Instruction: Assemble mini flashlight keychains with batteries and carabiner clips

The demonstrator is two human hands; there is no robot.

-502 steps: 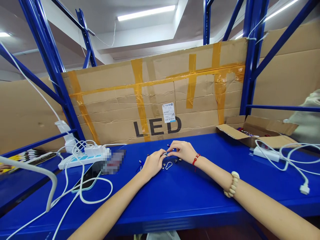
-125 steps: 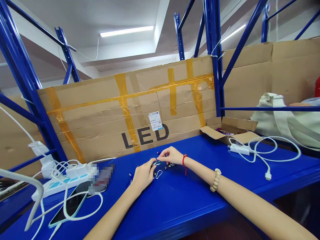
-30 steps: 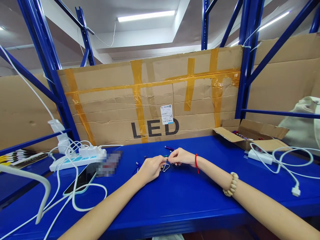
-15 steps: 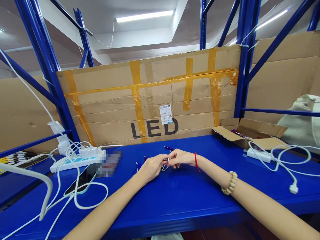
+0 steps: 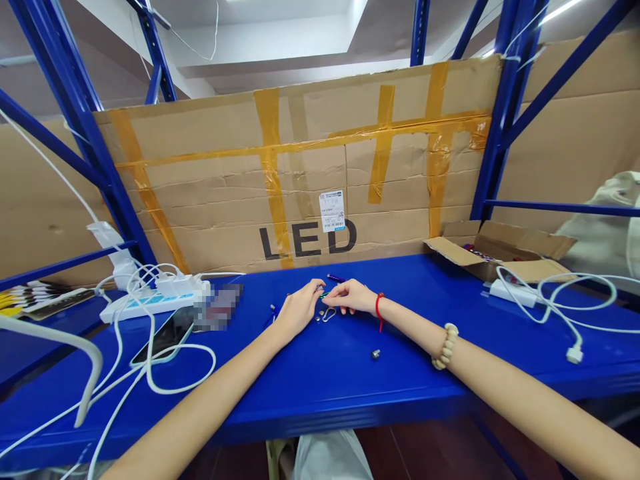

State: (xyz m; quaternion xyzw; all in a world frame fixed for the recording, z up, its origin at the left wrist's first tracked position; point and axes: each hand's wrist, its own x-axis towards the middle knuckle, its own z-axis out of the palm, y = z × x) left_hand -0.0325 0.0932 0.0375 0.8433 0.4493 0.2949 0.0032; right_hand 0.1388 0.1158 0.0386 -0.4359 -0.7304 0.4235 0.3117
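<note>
Over the blue shelf top (image 5: 300, 380), my left hand (image 5: 299, 310) is closed, with a small silvery part (image 5: 319, 288) at its fingertips. My right hand (image 5: 354, 296), wearing a red string, reaches in from the right with its fingers pinched. A small green piece (image 5: 324, 295) shows between the hands; I cannot tell which hand grips it. Just below lie a metal snap hook (image 5: 329, 315) and small round metal bits. A short metal fitting (image 5: 376, 354) rests nearer the front edge. Behind the hands is a dark blue slim piece (image 5: 336, 278); another blue piece (image 5: 273, 311) sits left of my left hand.
A white power strip (image 5: 150, 303) with tangled cables, a phone (image 5: 167, 337) and a blurred flat item (image 5: 219, 308) lie left. At right stand an open cardboard box (image 5: 500, 250) and a white adapter (image 5: 513, 292) with its cable. Taped cardboard (image 5: 225, 207) closes the back.
The view has tilted down. My hands, touching before, have parted slightly. The short metal fitting now lies on the shelf toward the front, and a green piece shows between my hands.
</note>
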